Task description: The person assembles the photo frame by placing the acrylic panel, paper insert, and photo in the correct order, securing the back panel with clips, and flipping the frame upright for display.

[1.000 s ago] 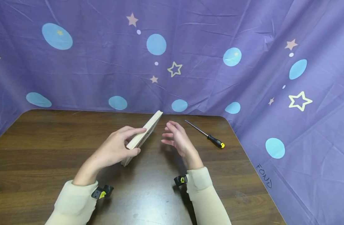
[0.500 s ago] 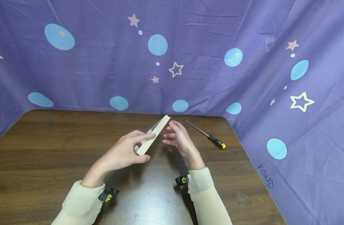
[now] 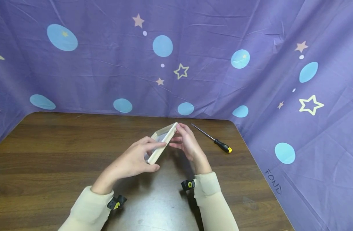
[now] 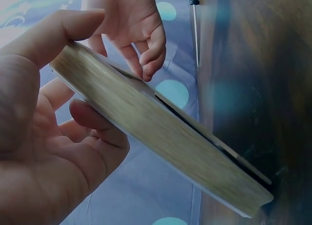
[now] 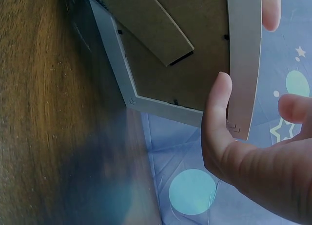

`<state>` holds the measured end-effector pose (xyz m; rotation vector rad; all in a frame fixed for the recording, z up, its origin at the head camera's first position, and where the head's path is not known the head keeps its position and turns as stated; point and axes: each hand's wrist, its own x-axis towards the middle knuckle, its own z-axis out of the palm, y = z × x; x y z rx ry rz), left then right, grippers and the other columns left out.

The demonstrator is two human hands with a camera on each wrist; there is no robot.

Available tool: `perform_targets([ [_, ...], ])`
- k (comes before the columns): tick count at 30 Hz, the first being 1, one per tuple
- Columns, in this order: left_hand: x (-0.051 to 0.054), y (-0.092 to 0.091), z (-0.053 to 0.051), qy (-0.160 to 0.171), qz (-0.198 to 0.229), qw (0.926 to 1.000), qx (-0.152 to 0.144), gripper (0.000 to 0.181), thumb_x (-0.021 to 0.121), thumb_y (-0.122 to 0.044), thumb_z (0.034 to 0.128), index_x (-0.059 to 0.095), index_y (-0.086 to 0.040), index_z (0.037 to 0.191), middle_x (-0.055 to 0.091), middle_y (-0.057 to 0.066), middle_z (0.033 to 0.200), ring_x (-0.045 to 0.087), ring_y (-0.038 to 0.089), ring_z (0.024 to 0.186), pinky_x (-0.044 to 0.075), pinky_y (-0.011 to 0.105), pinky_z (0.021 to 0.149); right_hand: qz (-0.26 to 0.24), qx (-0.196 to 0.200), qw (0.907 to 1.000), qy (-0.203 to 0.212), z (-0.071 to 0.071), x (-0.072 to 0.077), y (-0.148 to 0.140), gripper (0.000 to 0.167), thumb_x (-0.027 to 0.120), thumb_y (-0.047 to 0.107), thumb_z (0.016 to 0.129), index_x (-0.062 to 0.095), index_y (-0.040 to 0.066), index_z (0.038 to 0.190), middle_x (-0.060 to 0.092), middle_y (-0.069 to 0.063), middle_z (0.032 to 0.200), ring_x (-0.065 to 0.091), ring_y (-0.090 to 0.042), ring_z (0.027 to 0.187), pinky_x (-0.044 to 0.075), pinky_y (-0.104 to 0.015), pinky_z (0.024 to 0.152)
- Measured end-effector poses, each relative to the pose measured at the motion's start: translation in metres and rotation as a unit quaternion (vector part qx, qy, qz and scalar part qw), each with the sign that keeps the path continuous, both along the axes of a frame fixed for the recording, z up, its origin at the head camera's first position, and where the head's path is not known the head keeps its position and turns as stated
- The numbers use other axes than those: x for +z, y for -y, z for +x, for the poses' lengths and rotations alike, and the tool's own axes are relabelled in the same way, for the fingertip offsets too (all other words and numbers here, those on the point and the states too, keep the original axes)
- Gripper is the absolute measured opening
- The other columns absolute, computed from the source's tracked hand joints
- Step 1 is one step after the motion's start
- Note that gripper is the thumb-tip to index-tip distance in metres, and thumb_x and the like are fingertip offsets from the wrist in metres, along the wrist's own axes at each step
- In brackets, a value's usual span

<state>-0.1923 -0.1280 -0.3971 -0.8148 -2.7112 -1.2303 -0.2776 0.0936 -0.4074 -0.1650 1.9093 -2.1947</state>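
A light wooden picture frame (image 3: 162,146) is held tilted on its edge above the dark table. My left hand (image 3: 133,157) grips its near end, the fingers over the upper edge and the thumb below. In the right wrist view the frame's brown backing board (image 5: 204,25) shows, with a flat stand leg (image 5: 163,35) on it. At the far end is my right hand (image 3: 186,142), its loosely bent fingers around the corner. One fingertip (image 5: 222,88) lies against the frame's back there; another digit stands apart from the edge.
A screwdriver (image 3: 219,144) with a black and yellow handle lies to the right of my right hand. The brown wooden table (image 3: 63,154) reaches back to a purple curtain (image 3: 202,86) with stars and blue dots.
My left hand has moved right with the picture frame and turned it, so its inner side faces left. The frame's far end now meets my right hand's fingers, which have barely moved.
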Motion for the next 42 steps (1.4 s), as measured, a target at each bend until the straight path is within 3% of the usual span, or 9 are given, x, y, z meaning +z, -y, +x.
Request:
perform_targets([
  [10, -0.004, -0.011, 0.002, -0.001, -0.028, 0.9996, -0.001, 0.077, 0.092, -0.019, 0.0768, 0.064, -0.022, 0.149, 0.06, 0.005, 0.133, 0.059, 0.018, 0.1, 0.056, 0.029, 0.08, 0.027, -0.01, 0.9996, 0.005, 0.0, -0.001, -0.001, 0.055, 0.053, 0.023, 0.109, 0.034, 0.0, 0.155, 0.054, -0.027, 0.133, 0.067, -0.019, 0.083, 0.065, -0.03, 0.073],
  [17, -0.008, -0.016, 0.003, 0.007, -0.038, 0.9992, -0.014, 0.078, 0.093, -0.021, 0.0761, 0.064, -0.02, 0.149, 0.06, 0.003, 0.133, 0.058, 0.014, 0.1, 0.054, 0.028, 0.082, 0.055, -0.015, 0.9984, 0.002, 0.0, -0.004, -0.003, 0.055, 0.059, 0.012, 0.105, 0.033, -0.006, 0.149, 0.054, -0.014, 0.112, 0.068, -0.015, 0.076, 0.065, -0.03, 0.071],
  [36, -0.013, -0.009, 0.001, 0.038, -0.011, 0.9976, -0.056, 0.079, 0.094, -0.026, 0.0786, 0.062, -0.015, 0.15, 0.062, 0.009, 0.134, 0.064, 0.016, 0.104, 0.057, 0.033, 0.09, 0.09, -0.001, 0.9958, 0.018, -0.003, -0.009, -0.011, 0.054, 0.057, 0.005, 0.102, 0.034, -0.01, 0.149, 0.055, -0.015, 0.11, 0.068, -0.016, 0.076, 0.068, -0.035, 0.076],
  [42, -0.01, 0.001, -0.001, 0.052, -0.014, 0.9972, -0.053, 0.086, 0.093, -0.03, 0.0782, 0.056, -0.014, 0.155, 0.062, 0.014, 0.136, 0.063, 0.028, 0.115, 0.055, 0.043, 0.095, 0.098, 0.0, 0.9949, 0.024, -0.004, -0.009, -0.013, 0.046, 0.058, 0.005, 0.103, 0.04, -0.006, 0.144, 0.055, -0.014, 0.108, 0.067, -0.017, 0.075, 0.067, -0.032, 0.072],
])
